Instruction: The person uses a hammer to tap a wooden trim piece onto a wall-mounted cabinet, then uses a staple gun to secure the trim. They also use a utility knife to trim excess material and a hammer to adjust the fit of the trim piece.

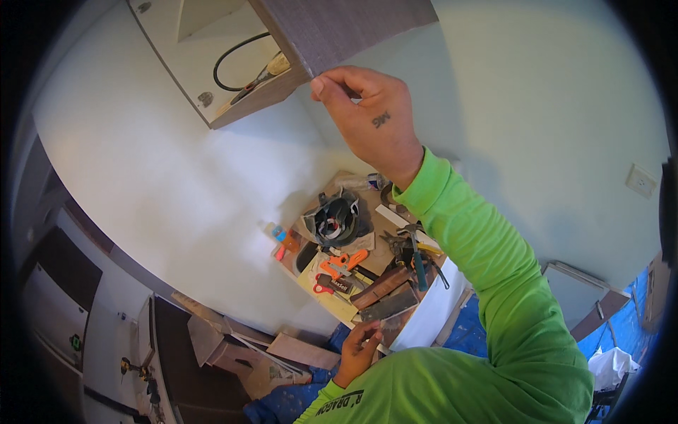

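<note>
Raised in front of me, my right hand (374,116) pinches thumb and forefinger together at the lower front corner of a wood-grain wall cabinet (339,32). Anything small between those fingertips is too hard to see. My left hand (357,357) is low, close to my body, beside the near edge of a tool-covered worktop (378,244). Its fingers are curled and closed, and what they hold, if anything, cannot be made out. Inside the open cabinet compartment lies a long tool (265,74) with a tan part, next to a looped black cable (215,67).
On the worktop are a dark bag (332,219), an orange tool (342,263), a hammer (418,258) and a bottle with orange liquid (286,239). A wall outlet (641,180) is at right. Yellow-and-black drills (138,371) stand lower left. Blue sheeting (470,328) covers floor.
</note>
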Tool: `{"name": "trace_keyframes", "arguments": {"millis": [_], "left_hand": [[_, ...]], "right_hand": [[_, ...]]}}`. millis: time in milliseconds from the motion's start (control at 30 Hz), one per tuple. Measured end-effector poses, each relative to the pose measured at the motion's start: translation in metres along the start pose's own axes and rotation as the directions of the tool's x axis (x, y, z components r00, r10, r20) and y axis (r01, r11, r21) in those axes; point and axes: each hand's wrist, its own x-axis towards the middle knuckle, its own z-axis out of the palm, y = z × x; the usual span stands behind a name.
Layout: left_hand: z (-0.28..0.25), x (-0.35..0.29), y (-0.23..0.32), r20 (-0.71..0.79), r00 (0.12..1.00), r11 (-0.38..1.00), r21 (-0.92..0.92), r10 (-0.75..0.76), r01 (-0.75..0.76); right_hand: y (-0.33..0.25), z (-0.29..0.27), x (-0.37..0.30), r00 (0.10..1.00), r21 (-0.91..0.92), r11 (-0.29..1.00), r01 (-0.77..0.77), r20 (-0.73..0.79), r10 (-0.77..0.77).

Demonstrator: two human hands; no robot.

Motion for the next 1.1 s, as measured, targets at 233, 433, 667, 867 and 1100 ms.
{"name": "trace_keyframes", "arguments": {"millis": [233, 433, 667, 867, 1100], "left_hand": [[0.0, -0.009, 0.006, 0.037, 0.999, 0.997, 0.071, 0.034, -0.036], [-0.016, -0.001, 0.009, 0.565, 0.821, 0.997, 0.038, -0.079, 0.07], [-0.065, -0.017, 0.022, 0.497, 0.844, 0.905, -0.236, -0.201, 0.354], [-0.084, 0.005, -0.043, -0.09, 0.953, 0.896, -0.378, -0.288, 0.235], [-0.1, 0.086, -0.083, -0.275, 0.936, 0.945, -0.297, -0.218, 0.133]], "right_hand": [[-0.005, -0.001, -0.004, 0.999, -0.202, 0.979, 0.005, 0.05, 0.005], [-0.006, -0.04, -0.041, 0.925, -0.202, 0.979, -0.003, 0.37, 0.08], [-0.043, -0.15, -0.248, -0.059, -0.48, 0.293, -0.827, 0.593, 0.803], [-0.077, -0.182, -0.355, -0.628, -0.343, -0.528, -0.777, 0.483, 0.61], [-0.06, -0.196, -0.354, -0.46, -0.764, -0.053, -0.643, 0.329, 0.825]]}}
